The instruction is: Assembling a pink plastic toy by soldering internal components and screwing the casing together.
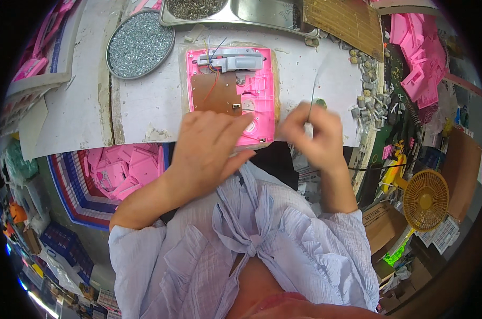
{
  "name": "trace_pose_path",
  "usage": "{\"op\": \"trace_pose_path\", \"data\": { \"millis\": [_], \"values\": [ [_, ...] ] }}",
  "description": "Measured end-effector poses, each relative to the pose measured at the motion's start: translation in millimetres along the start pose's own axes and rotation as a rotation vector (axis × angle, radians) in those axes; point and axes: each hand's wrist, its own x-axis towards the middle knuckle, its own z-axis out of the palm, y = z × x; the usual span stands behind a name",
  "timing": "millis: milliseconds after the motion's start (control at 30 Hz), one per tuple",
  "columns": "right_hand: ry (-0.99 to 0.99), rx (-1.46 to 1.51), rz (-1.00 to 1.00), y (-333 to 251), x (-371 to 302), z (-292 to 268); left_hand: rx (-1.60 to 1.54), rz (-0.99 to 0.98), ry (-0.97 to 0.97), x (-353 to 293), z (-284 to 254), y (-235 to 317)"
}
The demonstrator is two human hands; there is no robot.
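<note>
On the white table in front of me lies a pink plastic casing (pixel 268 101) with its inside facing up. A brown circuit board (pixel 208 89) and a grey plastic mechanism (pixel 242 63) sit in it, with thin coloured wires (pixel 216 69) rising near the mechanism. My left hand (pixel 212 135) rests over the near edge of the casing and board, fingers stretched out. To the right of the casing, my right hand (pixel 318 135) is slightly blurred and pinches a thin dark strand (pixel 312 93), perhaps a wire. A small green round thing (pixel 319 102) shows just behind it.
A round tray of small silvery screws (pixel 140 45) and a metal tray (pixel 262 10) stand at the back. Small grey parts (pixel 368 87) lie along the right edge. A basket (pixel 73 183) of pink parts is below left; a yellow fan (pixel 426 200) stands at right.
</note>
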Motion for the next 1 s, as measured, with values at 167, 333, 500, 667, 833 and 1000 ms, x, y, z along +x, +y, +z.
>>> {"op": "trace_pose_path", "data": {
  "millis": [167,333,500,667,833,1000],
  "values": [
    [-0.258,-0.091,-0.326,-17,2,2,-0.066,0.354,-0.103,-8,19,-10],
    [-0.169,-0.563,-0.477,1,4,34,-0.088,0.296,0.084,-28,4,-24],
    [-0.076,-0.622,-0.453,-10,8,68,0.067,-0.171,0.159,-52,-17,-34],
    [-0.109,-0.618,-0.49,-18,10,89,0.063,-0.162,-0.1,-80,-7,-25],
    [-0.145,-0.547,-0.462,-19,14,104,0.004,-0.09,-0.324,-85,-17,-27],
    [-0.122,-0.578,-0.467,-22,17,110,-0.186,-0.12,-0.235,-61,-49,-44]
  ]
}}
